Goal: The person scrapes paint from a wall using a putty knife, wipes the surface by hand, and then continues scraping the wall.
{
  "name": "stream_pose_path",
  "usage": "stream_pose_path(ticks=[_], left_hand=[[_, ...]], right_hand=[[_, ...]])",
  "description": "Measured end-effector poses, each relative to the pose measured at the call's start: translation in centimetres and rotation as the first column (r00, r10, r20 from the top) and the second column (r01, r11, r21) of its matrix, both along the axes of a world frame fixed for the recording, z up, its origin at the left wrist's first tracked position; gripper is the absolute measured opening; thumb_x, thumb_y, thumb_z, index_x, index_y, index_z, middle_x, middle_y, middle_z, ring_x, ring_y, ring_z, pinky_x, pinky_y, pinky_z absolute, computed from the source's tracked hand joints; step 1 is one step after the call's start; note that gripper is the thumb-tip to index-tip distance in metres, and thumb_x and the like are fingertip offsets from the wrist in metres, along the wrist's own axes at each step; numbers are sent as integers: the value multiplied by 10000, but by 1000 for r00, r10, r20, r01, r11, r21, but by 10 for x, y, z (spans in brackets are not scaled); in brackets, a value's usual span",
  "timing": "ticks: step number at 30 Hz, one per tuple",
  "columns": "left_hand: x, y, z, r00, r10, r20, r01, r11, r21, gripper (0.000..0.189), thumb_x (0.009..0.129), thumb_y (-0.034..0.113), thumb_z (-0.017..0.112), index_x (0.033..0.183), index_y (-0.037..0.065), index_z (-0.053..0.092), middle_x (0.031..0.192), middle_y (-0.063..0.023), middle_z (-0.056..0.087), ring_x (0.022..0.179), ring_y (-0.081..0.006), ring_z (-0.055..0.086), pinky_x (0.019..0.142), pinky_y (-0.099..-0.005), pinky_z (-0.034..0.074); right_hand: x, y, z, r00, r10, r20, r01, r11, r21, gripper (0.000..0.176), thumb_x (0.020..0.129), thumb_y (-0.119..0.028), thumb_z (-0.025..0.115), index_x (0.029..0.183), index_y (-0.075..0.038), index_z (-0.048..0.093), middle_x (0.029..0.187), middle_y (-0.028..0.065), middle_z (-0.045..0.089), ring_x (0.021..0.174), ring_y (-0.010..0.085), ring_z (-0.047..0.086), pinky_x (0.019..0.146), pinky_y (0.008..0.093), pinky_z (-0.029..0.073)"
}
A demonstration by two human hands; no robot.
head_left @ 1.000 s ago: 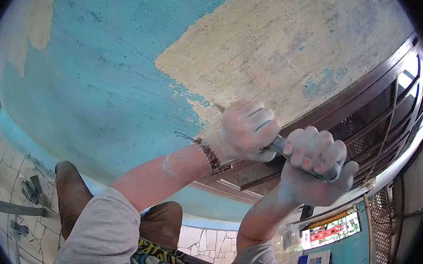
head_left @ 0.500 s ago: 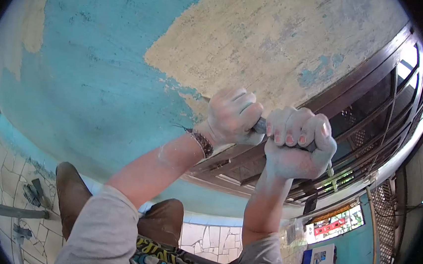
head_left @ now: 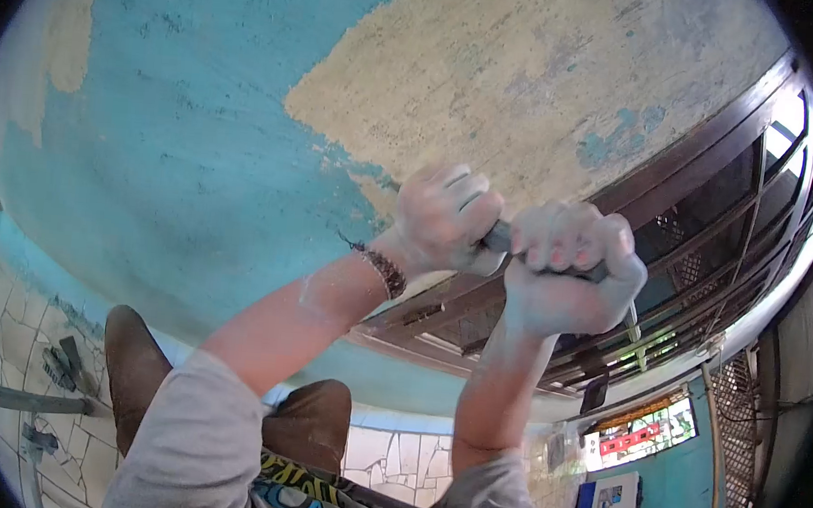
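Both fists, coated in pale dust, grip a dark-handled scraper (head_left: 497,236) in front of the wall. My left hand (head_left: 448,216) closes round its end nearer the wall, and a thin tip pokes out past the knuckles at the bare patch's lower edge. Farther back, my right hand (head_left: 577,266) wraps the handle. Most of the tool is hidden by the fingers. Blue paint (head_left: 187,132) covers the wall's left part. A beige stripped patch (head_left: 496,89) with a ragged, flaking border spreads above my hands.
A dark wooden window frame with bars (head_left: 707,201) runs along the right, close to my right hand. Grey pipe-like legs (head_left: 27,400) stand at lower left on the stone-paved floor (head_left: 400,454). A white and blue box (head_left: 612,499) is at lower right.
Both hands keep their grip on the scraper and shift only very slightly. The view has also moved a little.
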State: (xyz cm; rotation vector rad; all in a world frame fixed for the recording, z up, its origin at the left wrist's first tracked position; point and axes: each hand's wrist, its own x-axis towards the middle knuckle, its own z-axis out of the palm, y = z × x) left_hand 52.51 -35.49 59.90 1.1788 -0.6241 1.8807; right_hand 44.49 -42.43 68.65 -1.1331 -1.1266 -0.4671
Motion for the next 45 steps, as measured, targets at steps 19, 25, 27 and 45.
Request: stream_pose_path(ticks=[19, 25, 27, 45], left_hand=[[-3, 10, 10, 998, -61, 32, 61, 998, 18, 323, 534, 291, 686, 699, 112, 473, 624, -50, 445, 535, -236, 484, 480, -364, 370], [-3, 2, 4, 1000, -23, 19, 23, 1000, -10, 315, 712, 325, 679, 669, 102, 460, 611, -55, 452, 507, -242, 472, 455, -350, 350], [1, 9, 5, 1000, -11, 13, 11, 1000, 11, 312, 702, 319, 684, 667, 100, 465, 614, -55, 460, 509, -239, 476, 456, -348, 352], [-4, 5, 8, 998, -66, 23, 67, 998, -18, 300, 484, 256, 665, 694, 102, 516, 647, -54, 494, 557, -230, 509, 477, -354, 376]], right_hand=[[-15, 0, 3, 999, -45, 22, 47, 994, -97, 289, 893, -244, 389, 643, -109, 443, 554, 37, 412, 476, 172, 405, 486, 356, 376], [-1, 3, 4, 994, 1, -112, 9, 996, 86, 309, 911, -235, 383, 658, -63, 427, 551, 74, 397, 461, 184, 385, 447, 370, 379], [-1, -3, 7, 1000, 2, 12, -1, 997, -80, 296, 899, -242, 386, 654, -83, 430, 552, 58, 402, 460, 176, 386, 466, 370, 380], [-10, -8, 11, 992, 119, 48, -106, 970, -220, 285, 942, -216, 385, 713, -63, 459, 596, 77, 449, 507, 177, 416, 538, 375, 408]])
